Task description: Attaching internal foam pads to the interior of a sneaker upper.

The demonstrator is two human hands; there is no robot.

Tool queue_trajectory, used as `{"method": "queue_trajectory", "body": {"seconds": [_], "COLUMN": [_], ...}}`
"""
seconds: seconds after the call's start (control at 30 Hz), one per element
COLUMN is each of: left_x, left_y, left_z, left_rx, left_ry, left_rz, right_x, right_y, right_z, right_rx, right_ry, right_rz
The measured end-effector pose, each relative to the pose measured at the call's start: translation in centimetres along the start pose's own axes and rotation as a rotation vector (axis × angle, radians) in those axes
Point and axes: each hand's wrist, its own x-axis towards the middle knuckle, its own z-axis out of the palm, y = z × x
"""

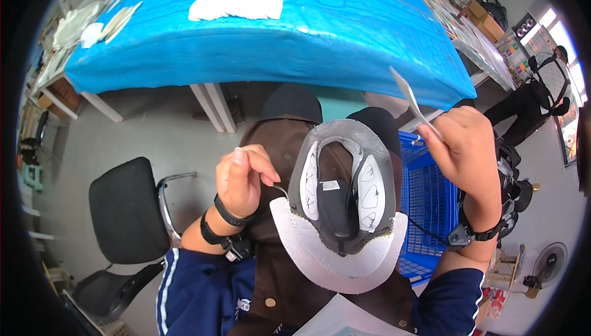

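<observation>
A dark, cap-like piece (295, 170) with an oval opening lies across my lap. White patches (371, 197) with drawn outlines line both sides of its opening. A wide, white curved strip (338, 272) rims its near edge like a brim, with stitches along the join. To the left of it, my left hand (243, 179) is closed in a pinch; a thin, dark curved line runs from the fingertips toward the piece, too small to name. Raised at the right, my right hand (458, 142) grips a thin, flat white strip (407, 93), its far end pointing up.
A table under blue sheeting (345, 53) stands ahead, with a white bundle (237, 2) on it. A blue plastic basket (425, 207) is close on my right. A black chair (126, 210) stands at left. Another person (532, 99) is at far right.
</observation>
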Motion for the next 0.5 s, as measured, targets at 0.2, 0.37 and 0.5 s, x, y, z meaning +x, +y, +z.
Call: {"method": "queue_trajectory", "body": {"seconds": [0.2,0.37,0.5], "left_x": [-0.1,-0.1,-0.1], "left_y": [0.1,-0.1,-0.1], "left_z": [0.1,-0.2,-0.3], "left_rx": [-0.006,0.000,0.015], "left_ry": [0.020,0.003,-0.009], "left_rz": [-0.009,0.002,0.002], "right_x": [-0.4,-0.9,-1.7], "right_y": [-0.6,-0.2,0.1], "right_z": [0.7,0.2,-0.3], "right_rx": [0.016,0.051,0.240], "right_ry": [0.062,-0.013,-0.089], "right_rz": [0.068,0.026,0.050]}}
